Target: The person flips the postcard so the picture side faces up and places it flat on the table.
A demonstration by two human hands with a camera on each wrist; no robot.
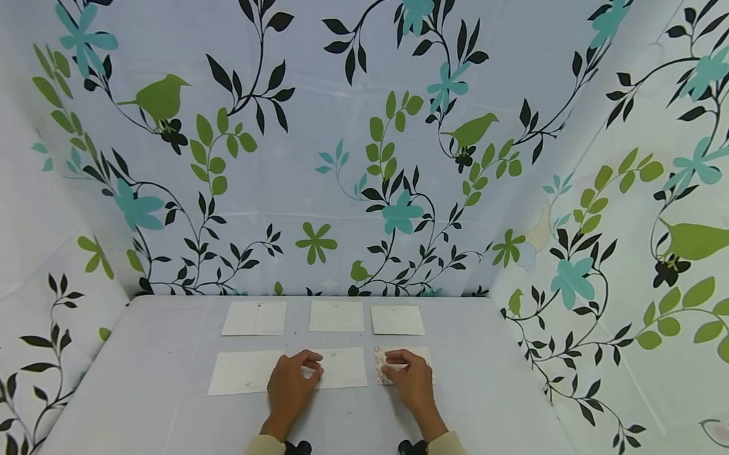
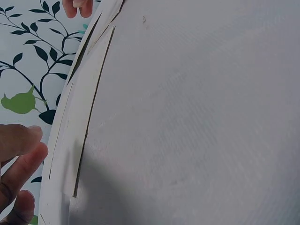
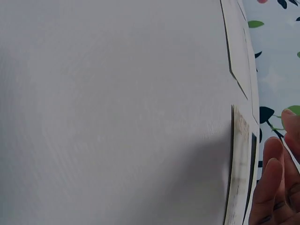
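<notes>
Pale rectangular cards lie on the white table in two rows of three. My left hand (image 1: 293, 388) is over the front row, overlapping the right end of the left card (image 1: 239, 373) and the edge of the middle card (image 1: 344, 369). Its fingers are loosely bent and hold nothing; in the left wrist view its fingertips (image 2: 35, 152) hang above the table. Over the front right card (image 1: 379, 371), which has a reddish pattern along its left side, is my right hand (image 1: 412, 381). That hand's fingers are relaxed and hold nothing, and it partly hides the card.
In the back row lie a left card (image 1: 254, 318), a middle card (image 1: 336, 316) and a smaller right card (image 1: 397, 320). Patterned cloth (image 1: 335, 120) with leaves and birds hangs behind the table (image 1: 152, 399) and at both sides. Black devices sit at both wrists.
</notes>
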